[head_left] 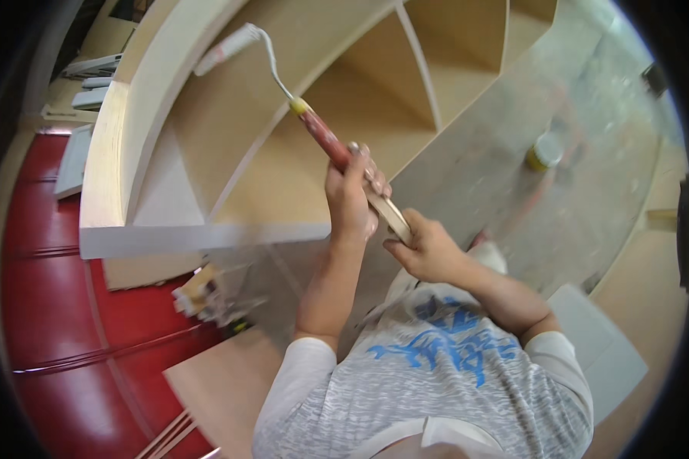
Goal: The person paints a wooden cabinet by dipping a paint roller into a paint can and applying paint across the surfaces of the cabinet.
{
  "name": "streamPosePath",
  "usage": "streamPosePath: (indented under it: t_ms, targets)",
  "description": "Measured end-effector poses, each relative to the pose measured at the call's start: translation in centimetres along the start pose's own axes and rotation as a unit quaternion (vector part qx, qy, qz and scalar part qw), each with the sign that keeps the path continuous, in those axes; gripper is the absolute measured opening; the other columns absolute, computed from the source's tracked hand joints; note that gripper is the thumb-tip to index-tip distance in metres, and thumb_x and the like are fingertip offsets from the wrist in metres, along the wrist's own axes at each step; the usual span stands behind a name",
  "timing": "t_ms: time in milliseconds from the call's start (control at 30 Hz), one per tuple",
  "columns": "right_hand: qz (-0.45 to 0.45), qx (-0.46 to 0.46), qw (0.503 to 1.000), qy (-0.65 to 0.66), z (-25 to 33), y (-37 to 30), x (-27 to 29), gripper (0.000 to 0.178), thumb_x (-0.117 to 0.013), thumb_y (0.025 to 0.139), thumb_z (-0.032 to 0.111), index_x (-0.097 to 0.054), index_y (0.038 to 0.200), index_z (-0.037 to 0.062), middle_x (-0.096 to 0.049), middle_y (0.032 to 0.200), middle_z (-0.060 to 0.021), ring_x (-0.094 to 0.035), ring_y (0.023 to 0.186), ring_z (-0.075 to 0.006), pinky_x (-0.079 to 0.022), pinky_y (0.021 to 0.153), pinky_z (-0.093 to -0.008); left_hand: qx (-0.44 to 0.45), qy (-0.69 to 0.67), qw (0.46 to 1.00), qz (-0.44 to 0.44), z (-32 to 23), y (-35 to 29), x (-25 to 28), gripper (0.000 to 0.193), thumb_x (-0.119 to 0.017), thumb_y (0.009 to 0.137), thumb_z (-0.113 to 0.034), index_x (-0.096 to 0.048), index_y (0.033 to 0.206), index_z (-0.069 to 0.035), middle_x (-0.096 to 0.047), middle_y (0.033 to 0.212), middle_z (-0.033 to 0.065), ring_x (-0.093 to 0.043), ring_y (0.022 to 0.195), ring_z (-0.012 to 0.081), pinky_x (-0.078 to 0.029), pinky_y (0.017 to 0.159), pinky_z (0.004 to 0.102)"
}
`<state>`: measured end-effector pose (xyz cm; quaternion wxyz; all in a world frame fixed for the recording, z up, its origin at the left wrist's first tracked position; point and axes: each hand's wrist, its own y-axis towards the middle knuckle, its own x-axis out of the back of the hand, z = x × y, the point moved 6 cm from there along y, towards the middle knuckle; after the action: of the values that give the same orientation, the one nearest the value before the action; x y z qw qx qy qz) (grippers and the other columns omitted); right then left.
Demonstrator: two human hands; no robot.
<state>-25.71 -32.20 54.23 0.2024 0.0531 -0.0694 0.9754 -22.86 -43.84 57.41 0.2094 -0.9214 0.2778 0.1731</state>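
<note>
A paint roller with a white sleeve [226, 50], bent wire frame and red handle [323, 136] reaches up and to the left in front of me. My left hand [351, 191] is closed around the lower part of the red handle. Behind it, my right hand [432, 246] grips a pale flat stick [390, 216] in line with the handle; its joint with the handle is hidden by my left hand. The sleeve is over the inner side of a large curved shelf unit [207, 236] with whitish edges; whether it touches the surface I cannot tell.
A yellow-sided can [544, 151] stands on the grey floor at right. Glossy red panels [57, 298] lie at left, with a plywood board [226, 386] and a crumpled heap of scraps [210, 294] nearby. A white board [599, 348] is at my right.
</note>
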Motion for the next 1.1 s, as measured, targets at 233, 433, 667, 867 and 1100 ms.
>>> streamPosePath:
  t_ms: [233, 433, 667, 867, 1100]
  targets:
    - [0.033, 0.099, 0.973, 0.207, -3.7, -0.4, 1.6, 0.055, -0.062, 0.071, 0.026, -0.038, 0.116, 0.0037, -0.054, 0.071, -0.0134, -0.056, 0.062, -0.0239, -0.043, 0.055, -0.0319, -0.061, 0.031, 0.996, -0.051, -2.5, 1.1, 1.9, 0.013, -0.046, 0.084, -0.017, -0.042, 0.075, -0.008, -0.037, 0.054, -0.0017, -0.031, 0.035, 0.0049, -0.027, 0.029, 0.0191]
    - [-0.095, -0.117, 0.988, -0.017, -26.8, -3.7, 9.7, 0.033, -0.054, 0.075, 0.01, -0.049, 0.108, 0.0031, -0.057, 0.081, -0.016, -0.055, 0.068, -0.0251, -0.042, 0.064, -0.0337, -0.03, 0.025, 0.999, 0.009, -5.6, 3.0, 1.2, 0.022, -0.035, 0.088, -0.014, -0.046, 0.081, 0.004, -0.034, 0.053, 0.001, -0.031, 0.036, 0.0068, -0.031, 0.031, 0.0201]
    - [-0.151, -0.384, 0.882, -0.227, -50.1, -21.8, 19.6, 0.035, -0.052, 0.079, 0.019, -0.047, 0.11, 0.0033, -0.057, 0.078, -0.0184, -0.055, 0.071, -0.0286, -0.042, 0.066, -0.0354, 0.052, 0.024, 0.998, 0.018, -12.6, 10.0, 3.4, 0.02, -0.035, 0.087, -0.008, -0.04, 0.069, -0.002, -0.033, 0.05, 0.0006, -0.03, 0.036, 0.0073, -0.03, 0.033, 0.019]
    - [-0.207, -0.518, 0.822, -0.11, -53.8, -24.9, 15.4, 0.036, -0.054, 0.077, 0.024, -0.05, 0.104, 0.0006, -0.057, 0.08, -0.0189, -0.055, 0.073, -0.0277, -0.042, 0.068, -0.0353, 0.105, 0.006, 0.994, 0.021, -18.5, 17.2, 5.1, 0.022, -0.037, 0.086, -0.008, -0.035, 0.064, -0.005, -0.034, 0.05, 0.0003, -0.032, 0.037, 0.0076, -0.029, 0.033, 0.02]
    - [-0.227, -0.392, 0.873, -0.179, -51.9, -21.2, 3.9, 0.026, -0.053, 0.069, 0.01, -0.054, 0.09, -0.004, -0.055, 0.062, -0.0169, -0.053, 0.048, -0.0236, -0.042, 0.044, -0.0343, 0.161, -0.042, 0.978, 0.127, -24.7, 27.0, 11.0, 0.019, -0.04, 0.085, -0.01, -0.039, 0.066, -0.007, -0.034, 0.05, -0.0008, -0.032, 0.038, 0.0081, -0.029, 0.034, 0.0216]
